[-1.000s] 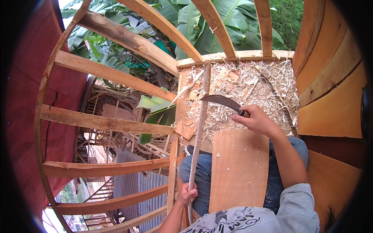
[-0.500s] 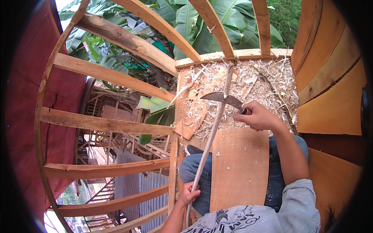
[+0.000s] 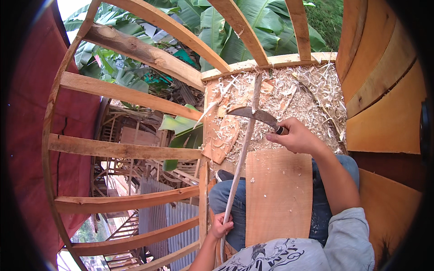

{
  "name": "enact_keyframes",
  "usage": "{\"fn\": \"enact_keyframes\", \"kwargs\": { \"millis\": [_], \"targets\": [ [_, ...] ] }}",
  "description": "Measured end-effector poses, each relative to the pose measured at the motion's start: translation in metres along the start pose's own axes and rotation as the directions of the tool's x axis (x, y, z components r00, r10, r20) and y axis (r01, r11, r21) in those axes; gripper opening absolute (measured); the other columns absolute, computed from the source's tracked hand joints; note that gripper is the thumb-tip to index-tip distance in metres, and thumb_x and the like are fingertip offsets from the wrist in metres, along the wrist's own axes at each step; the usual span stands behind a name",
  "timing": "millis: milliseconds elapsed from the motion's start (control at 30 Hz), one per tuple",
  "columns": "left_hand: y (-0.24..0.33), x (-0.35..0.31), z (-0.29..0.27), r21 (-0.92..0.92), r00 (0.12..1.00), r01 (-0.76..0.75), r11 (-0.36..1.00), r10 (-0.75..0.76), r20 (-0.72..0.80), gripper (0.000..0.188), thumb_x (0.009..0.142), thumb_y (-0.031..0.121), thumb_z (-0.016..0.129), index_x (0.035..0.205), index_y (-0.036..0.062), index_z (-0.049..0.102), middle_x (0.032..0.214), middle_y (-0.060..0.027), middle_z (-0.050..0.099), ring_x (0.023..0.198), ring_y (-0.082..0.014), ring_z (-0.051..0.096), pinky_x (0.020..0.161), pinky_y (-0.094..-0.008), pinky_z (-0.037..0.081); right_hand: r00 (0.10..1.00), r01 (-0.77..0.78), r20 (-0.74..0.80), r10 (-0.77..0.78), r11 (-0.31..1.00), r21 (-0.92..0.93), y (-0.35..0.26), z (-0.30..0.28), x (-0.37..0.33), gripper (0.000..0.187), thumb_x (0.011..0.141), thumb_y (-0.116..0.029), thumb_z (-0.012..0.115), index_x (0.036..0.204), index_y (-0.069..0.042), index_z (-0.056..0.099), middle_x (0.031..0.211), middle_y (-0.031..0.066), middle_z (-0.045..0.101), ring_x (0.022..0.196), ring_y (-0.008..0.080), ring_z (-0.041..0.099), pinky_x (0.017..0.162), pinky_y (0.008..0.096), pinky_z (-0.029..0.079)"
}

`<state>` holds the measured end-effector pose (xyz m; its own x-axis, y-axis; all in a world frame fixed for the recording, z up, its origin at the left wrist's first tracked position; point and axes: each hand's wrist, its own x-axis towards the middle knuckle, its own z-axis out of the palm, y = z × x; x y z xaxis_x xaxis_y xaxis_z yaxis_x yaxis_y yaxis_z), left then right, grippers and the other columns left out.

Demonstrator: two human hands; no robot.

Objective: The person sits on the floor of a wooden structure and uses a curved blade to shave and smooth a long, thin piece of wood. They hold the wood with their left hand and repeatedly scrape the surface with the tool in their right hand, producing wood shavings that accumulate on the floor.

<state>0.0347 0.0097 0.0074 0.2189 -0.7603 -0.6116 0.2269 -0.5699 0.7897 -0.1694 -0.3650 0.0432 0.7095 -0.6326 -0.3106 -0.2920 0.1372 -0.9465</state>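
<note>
My left hand (image 3: 222,225) is wrapped round the lower part of a long, thin wooden stick (image 3: 238,174). The stick slants up and away across my left knee, its far end over the wood shavings near the railing. In my right hand (image 3: 296,136) is the dark handle of a curved knife (image 3: 257,115), a sickle-like blade pointing left. The blade lies across the stick's upper part and appears to touch it. A flat wooden board (image 3: 279,198) rests on my lap between my thighs.
Curly wood shavings (image 3: 275,101) cover the floor ahead, with a flat wood piece (image 3: 222,140) among them. Wooden slats (image 3: 126,149) form an open railing at left and front. A plank wall (image 3: 384,124) stands close on my right. Banana leaves (image 3: 226,27) grow beyond the railing.
The view has shifted slightly. My right hand and the knife stay near the same spot on the stick, and my left hand keeps its grip.
</note>
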Motion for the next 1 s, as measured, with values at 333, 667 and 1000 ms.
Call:
{"fn": "enact_keyframes", "kwargs": {
  "millis": [333, 667, 1000],
  "targets": [
    [0.009, 0.000, 0.001, -0.037, 0.999, 0.043, 0.998, -0.043, 0.005, 0.027, 0.077, 0.019, 0.068, 0.072, 0.0058, 0.045, 0.055, -0.0033, 0.049, 0.038, -0.0077, 0.042, 0.034, -0.0206, 0.031, 0.943, 0.168, -0.264, -0.201, 0.975, -0.143, 0.012, 0.028, 0.002, 0.024, 0.085, -0.022, 0.065, 0.084, 0.001, 0.066, 0.057, 0.0145, 0.060, 0.048, 0.0223, 0.057, 0.050, 0.0347, 0.043],
    [-0.001, 0.002, -0.007, -0.037, 0.999, 0.040, 0.999, -0.038, 0.036, 0.033, 0.075, 0.022, 0.072, 0.077, 0.0033, 0.045, 0.051, -0.0055, 0.047, 0.036, -0.0114, 0.041, 0.033, -0.0246, 0.030, 0.904, 0.198, -0.335, -0.264, 0.956, -0.218, 0.015, 0.031, 0.000, 0.020, 0.084, -0.022, 0.064, 0.083, -0.001, 0.064, 0.063, 0.0180, 0.062, 0.060, 0.0338, 0.063, 0.054, 0.0397, 0.048],
    [0.000, 0.002, -0.008, -0.054, 0.999, 0.041, 0.998, -0.039, 0.034, 0.031, 0.076, 0.021, 0.071, 0.079, 0.0028, 0.046, 0.051, -0.0072, 0.048, 0.035, -0.0121, 0.042, 0.032, -0.0248, 0.030, 0.912, 0.190, -0.274, -0.306, 0.906, -0.380, 0.022, 0.029, 0.002, 0.021, 0.083, -0.024, 0.066, 0.081, -0.003, 0.064, 0.063, 0.0162, 0.062, 0.058, 0.0332, 0.061, 0.055, 0.0388, 0.049]
  ]
}}
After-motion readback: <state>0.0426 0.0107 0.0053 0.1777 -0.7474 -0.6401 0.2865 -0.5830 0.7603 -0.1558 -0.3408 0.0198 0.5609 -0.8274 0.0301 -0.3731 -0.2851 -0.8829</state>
